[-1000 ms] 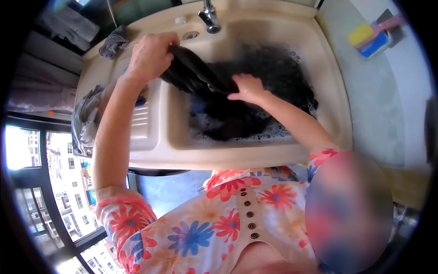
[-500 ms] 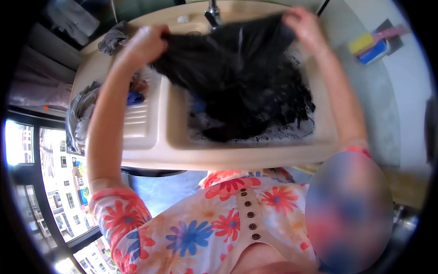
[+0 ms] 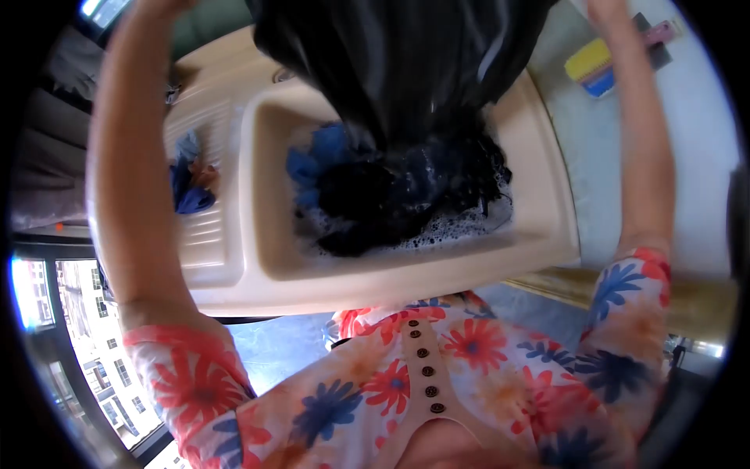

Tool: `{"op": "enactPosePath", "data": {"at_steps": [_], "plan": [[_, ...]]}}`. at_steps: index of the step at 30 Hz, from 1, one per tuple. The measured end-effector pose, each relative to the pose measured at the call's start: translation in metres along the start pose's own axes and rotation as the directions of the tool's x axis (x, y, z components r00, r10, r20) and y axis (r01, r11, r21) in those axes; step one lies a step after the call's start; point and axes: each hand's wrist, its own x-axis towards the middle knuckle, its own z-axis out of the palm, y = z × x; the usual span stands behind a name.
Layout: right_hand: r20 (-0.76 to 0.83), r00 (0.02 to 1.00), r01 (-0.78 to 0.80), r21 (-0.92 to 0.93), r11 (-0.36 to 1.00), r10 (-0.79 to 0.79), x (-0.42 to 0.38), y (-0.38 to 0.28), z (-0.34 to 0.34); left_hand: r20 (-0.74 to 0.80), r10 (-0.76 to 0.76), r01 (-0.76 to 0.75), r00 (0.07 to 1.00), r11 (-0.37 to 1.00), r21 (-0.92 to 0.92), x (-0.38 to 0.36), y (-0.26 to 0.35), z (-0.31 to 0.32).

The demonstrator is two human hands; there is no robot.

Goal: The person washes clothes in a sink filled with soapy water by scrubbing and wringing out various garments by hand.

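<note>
A wet black garment (image 3: pixel 406 55) hangs stretched out above the sink basin (image 3: pixel 262 195), its lower part trailing into the dark laundry (image 3: pixel 422 184) and suds. Its upper edge is out of view, and its exact kind does not show. My left hand (image 3: pixel 166 5) and my right hand (image 3: pixel 608 9) are raised wide apart at the top edge of the view, cut off so that the fingers are hidden. The garment stays held up between them. A blue cloth (image 3: pixel 319 156) lies at the basin's left side among the soaking clothes.
On the ribbed drainboard (image 3: pixel 205 242) left of the basin lies a small pile of blue and brown cloth (image 3: pixel 191 184). A scrubbing brush with yellow bristles (image 3: pixel 587 61) rests beside a blue item (image 3: pixel 600 84) on the right-hand counter. Windows stand at the left.
Both hands have risen and spread, lifting the black garment higher out of the basin. More of the soaking laundry and the blue cloth now shows. The view has shifted too.
</note>
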Motion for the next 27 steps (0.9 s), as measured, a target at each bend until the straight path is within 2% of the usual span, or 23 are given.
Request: {"op": "enactPosePath", "data": {"at_steps": [1, 2, 3, 4, 6, 7, 8, 9, 10, 12, 13, 14, 15, 18, 19, 20, 22, 23, 24, 26, 27], "plan": [[0.074, 0.996, -0.043, 0.005, 0.999, 0.043, -0.025, 0.02, 0.016, 0.147, -0.047, 0.037, 0.988, 0.997, 0.066, -0.011, -0.014, 0.021], [0.161, 0.98, -0.115, 0.006, 0.993, 0.112, -0.054, 0.045, 0.038, 0.364, -0.147, 0.077, 0.92, 0.977, 0.201, -0.032, -0.048, 0.053], [0.231, 0.956, -0.185, -0.005, 0.983, 0.181, -0.087, 0.067, 0.064, 0.545, -0.264, 0.082, 0.795, 0.938, 0.335, -0.054, -0.08, 0.087], [0.298, 0.875, -0.382, -0.058, 0.922, 0.382, -0.126, 0.083, 0.092, 0.599, -0.374, 0.057, 0.708, 0.876, 0.48, -0.079, -0.095, 0.122], [0.359, 0.751, -0.486, -0.267, 0.832, 0.554, -0.198, 0.123, 0.151, 0.619, -0.516, 0.138, 0.593, 0.822, 0.552, -0.141, -0.148, 0.208], [0.351, 0.708, -0.472, -0.41, 0.781, 0.612, -0.228, 0.128, 0.174, 0.596, -0.554, 0.216, 0.582, 0.811, 0.543, -0.169, -0.159, 0.24], [0.391, 0.624, -0.456, -0.521, 0.721, 0.677, -0.248, 0.126, 0.194, 0.6, -0.583, 0.297, 0.548, 0.806, 0.512, -0.187, -0.162, 0.262], [0.41, 0.545, -0.471, -0.572, 0.671, 0.731, -0.263, 0.123, 0.21, 0.566, -0.615, 0.336, 0.549, 0.782, 0.524, -0.202, -0.163, 0.28], [0.415, 0.593, -0.431, -0.561, 0.707, 0.69, -0.285, 0.132, 0.222, 0.563, -0.634, 0.354, 0.529, 0.768, 0.533, -0.21, -0.165, 0.293], [0.445, 0.46, -0.453, -0.626, 0.635, 0.768, -0.32, 0.165, 0.244, 0.588, -0.602, 0.379, 0.54, 0.798, 0.468, -0.229, -0.191, 0.322], [0.311, 0.476, -0.685, -0.455, 0.569, 0.823, -0.343, 0.179, 0.259, 0.563, -0.61, 0.399, 0.557, 0.792, 0.463, -0.234, -0.202, 0.338], [0.253, 0.463, -0.746, -0.407, 0.528, 0.85, -0.357, 0.189, 0.268, 0.538, -0.617, 0.417, 0.575, 0.786, 0.456, -0.239, -0.211, 0.355], [0.254, 0.453, -0.738, -0.432, 0.519, 0.855, -0.363, 0.197, 0.274, 0.515, -0.622, 0.435, 0.59, 0.782, 0.447, -0.248, -0.221, 0.373], [0.4, 0.427, -0.603, -0.542, 0.586, 0.811, -0.362, 0.21, 0.275, 0.554, -0.667, 0.547, 0.497, 0.737, 0.396, -0.304, -0.277, 0.443], [0.461, 0.409, -0.572, -0.543, 0.615, 0.788, -0.363, 0.214, 0.272, 0.639, -0.544, 0.225, 0.543, 0.828, 0.514, -0.305, -0.275, 0.441], [0.523, 0.386, -0.566, -0.517, 0.643, 0.76, -0.363, 0.217, 0.268, 0.644, -0.454, 0.087, 0.616, 0.851, 0.517, -0.306, -0.273, 0.436], [0.67, 0.298, -0.614, -0.41, 0.674, 0.679, -0.37, 0.235, 0.259, 0.657, -0.242, -0.205, 0.714, 0.825, 0.527, -0.252, -0.211, 0.359], [0.744, 0.226, -0.599, -0.402, 0.692, 0.628, -0.362, 0.236, 0.25, 0.74, -0.326, -0.369, 0.588, 0.706, 0.604, -0.222, -0.194, 0.337], [0.821, -0.007, -0.132, -0.567, 0.813, 0.571, -0.277, 0.183, 0.226, 0.787, -0.367, -0.253, 0.496, 0.805, 0.536, -0.196, -0.186, 0.316], [0.893, 0.063, -0.161, -0.431, 0.888, 0.445, -0.207, 0.155, 0.181, 0.876, -0.386, 0.032, 0.289, 0.918, 0.394, -0.155, -0.183, 0.273], [0.897, 0.026, -0.267, -0.42, 0.868, 0.442, -0.184, 0.161, 0.165, 0.865, -0.447, 0.307, 0.226, 0.876, 0.373, -0.141, -0.185, 0.25]]}}
